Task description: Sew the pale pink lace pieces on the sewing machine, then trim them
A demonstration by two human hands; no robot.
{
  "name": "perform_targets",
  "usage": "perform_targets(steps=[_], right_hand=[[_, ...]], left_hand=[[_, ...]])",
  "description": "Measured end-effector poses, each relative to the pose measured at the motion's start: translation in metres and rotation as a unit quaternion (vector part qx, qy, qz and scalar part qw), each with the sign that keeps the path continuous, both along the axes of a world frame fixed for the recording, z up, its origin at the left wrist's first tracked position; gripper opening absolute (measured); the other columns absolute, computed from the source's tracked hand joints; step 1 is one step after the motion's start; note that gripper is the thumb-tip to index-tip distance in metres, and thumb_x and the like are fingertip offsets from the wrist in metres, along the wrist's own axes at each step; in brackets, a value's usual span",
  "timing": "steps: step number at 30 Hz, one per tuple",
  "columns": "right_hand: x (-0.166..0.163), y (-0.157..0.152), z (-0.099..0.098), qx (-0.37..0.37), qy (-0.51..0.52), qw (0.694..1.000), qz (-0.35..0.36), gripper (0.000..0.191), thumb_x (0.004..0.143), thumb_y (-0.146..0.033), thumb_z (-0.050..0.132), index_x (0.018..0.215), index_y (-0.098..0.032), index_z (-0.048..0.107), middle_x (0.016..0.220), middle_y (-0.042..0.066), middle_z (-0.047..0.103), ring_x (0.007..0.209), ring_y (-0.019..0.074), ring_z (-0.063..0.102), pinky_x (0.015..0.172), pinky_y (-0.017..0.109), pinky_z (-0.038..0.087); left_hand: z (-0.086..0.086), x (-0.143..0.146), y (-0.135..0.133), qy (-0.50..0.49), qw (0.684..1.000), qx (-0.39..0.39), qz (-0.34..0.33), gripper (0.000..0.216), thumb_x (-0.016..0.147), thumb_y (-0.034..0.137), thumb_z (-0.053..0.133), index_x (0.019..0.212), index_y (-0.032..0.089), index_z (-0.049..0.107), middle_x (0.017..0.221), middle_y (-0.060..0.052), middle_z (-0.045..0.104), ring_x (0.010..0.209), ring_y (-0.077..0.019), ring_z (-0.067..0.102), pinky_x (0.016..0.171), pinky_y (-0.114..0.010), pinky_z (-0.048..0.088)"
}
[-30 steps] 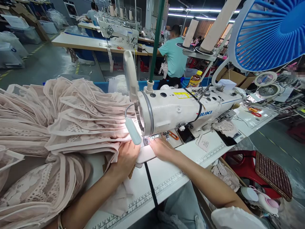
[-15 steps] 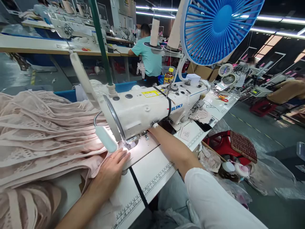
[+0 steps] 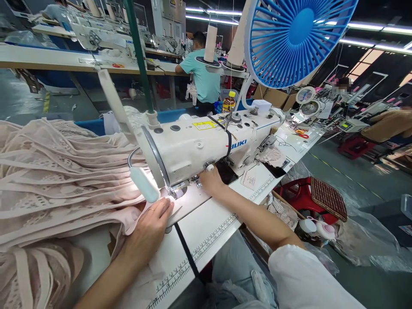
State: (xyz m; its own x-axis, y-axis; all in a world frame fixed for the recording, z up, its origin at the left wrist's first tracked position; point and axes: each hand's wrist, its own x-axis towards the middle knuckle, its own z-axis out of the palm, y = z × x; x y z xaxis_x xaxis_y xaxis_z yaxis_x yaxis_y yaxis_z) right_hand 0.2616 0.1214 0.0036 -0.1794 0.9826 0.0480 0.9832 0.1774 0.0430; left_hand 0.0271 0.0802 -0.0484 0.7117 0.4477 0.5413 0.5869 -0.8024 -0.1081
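Observation:
My left hand [image 3: 154, 221], a ring on one finger, is closed on the edge of pale pink fabric [image 3: 130, 216] just in front of the needle and presser foot [image 3: 172, 193] of a white sewing machine [image 3: 186, 148]. Its fingers are bent and close together; the thumb is mostly hidden. My right hand [image 3: 210, 180] reaches in under the machine's arm, right of the needle area and just below a small white knob [image 3: 210, 167]. The machine hides its fingertips, so whether they hold anything does not show.
A long heap of pink perforated fabric [image 3: 64, 171] covers the left side, with rolled strips [image 3: 38, 274] below it. A machine lamp [image 3: 144, 184] hangs by the needle. A blue fan [image 3: 301, 25] stands above. To the right are orange-handled scissors [image 3: 301, 134] and a red stool [image 3: 299, 193].
My right hand has drawn back toward me, partly out from under the machine arm, and its elbow has moved right. My left hand has shifted slightly, staying on the fabric.

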Motion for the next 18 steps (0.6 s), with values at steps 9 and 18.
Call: perform_targets(steps=[9,18], right_hand=[[-0.029,-0.049,-0.014,-0.061,0.121,0.987,0.084,0.042,0.087,-0.014,0.055,0.129,-0.013,0.050,0.117,0.013,0.058,0.098,0.0211,0.055,0.082,0.030,0.044],[-0.012,-0.041,-0.030,-0.004,0.133,0.988,0.077,0.041,0.084,0.001,0.037,0.114,-0.014,0.060,0.106,0.011,0.061,0.099,0.0212,0.053,0.091,0.033,0.042]], left_hand=[[0.004,0.028,-0.042,0.126,0.987,0.085,-0.044,0.044,0.085,0.001,0.035,0.114,0.006,0.068,0.121,-0.017,0.066,0.113,-0.0286,0.063,0.090,-0.036,0.054],[0.014,0.020,-0.020,0.134,0.986,0.060,0.083,0.050,0.079,-0.008,0.031,0.112,0.000,0.068,0.116,-0.019,0.068,0.106,-0.0255,0.066,0.088,-0.033,0.055]])
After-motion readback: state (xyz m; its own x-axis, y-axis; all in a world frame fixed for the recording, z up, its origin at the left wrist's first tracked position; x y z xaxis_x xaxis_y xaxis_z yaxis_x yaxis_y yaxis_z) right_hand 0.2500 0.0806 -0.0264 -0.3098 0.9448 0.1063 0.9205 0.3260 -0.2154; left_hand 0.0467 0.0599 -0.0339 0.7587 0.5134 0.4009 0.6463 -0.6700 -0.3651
